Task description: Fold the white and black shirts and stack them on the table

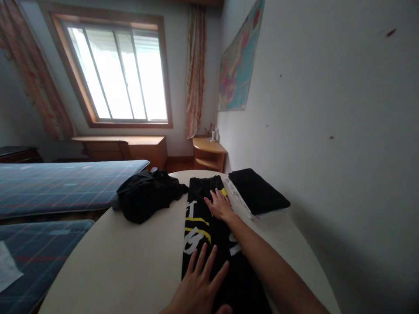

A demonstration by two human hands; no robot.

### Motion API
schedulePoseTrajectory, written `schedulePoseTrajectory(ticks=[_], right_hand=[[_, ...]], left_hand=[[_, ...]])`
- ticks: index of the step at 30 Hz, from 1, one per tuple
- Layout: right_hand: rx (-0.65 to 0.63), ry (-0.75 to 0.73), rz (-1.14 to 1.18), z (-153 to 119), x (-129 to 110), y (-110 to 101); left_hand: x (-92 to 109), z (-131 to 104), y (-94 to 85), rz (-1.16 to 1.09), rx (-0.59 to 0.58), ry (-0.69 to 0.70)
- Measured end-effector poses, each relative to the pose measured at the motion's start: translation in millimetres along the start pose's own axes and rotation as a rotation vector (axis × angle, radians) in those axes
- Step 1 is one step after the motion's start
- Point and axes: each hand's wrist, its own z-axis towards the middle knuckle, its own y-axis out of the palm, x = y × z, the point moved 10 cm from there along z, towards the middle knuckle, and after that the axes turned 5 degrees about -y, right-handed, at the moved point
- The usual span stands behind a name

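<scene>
A black T-shirt [203, 209] with white and yellow print lies folded into a long strip on the round white table [131, 257]. Flat on its near part rests my left hand [201, 283], fingers spread. My right hand [220, 204] is laid on the far part, near the collar end, its fingers also apart. Neither hand grips the fabric. My right forearm covers some of the shirt's right side, and its near end runs out of view at the bottom.
Left of the shirt is a crumpled black garment [147, 194]. A folded black cloth [257, 189] lies on a white layer at the right, close to the wall [343, 109]. Plaid mattresses [65, 185] stand left of the table; a corner cabinet [209, 148] is behind it.
</scene>
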Motion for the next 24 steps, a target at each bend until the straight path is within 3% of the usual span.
schedulePoseTrajectory(ticks=[5,12,15,18,21,24], right_hand=[[-0.084,0.07,0.007,30,15,9],[0.03,0.169,0.033,74,3,10],[0.083,0.186,0.03,85,-3,11],[0.125,0.188,0.017,91,-5,10],[0.165,0.174,-0.004,93,-8,3],[0.188,0.095,-0.023,94,-22,-5]], left_hand=[[2,-2,4.7,0.164,0.185,0.038],[4,-7,0.6,0.341,0.352,0.064],[4,-8,11.2,0.336,0.371,0.071],[2,-7,29.5,0.313,0.426,-0.005],[3,-12,33.4,0.298,0.58,-0.104],[5,-8,40.0,0.28,0.481,-0.128]])
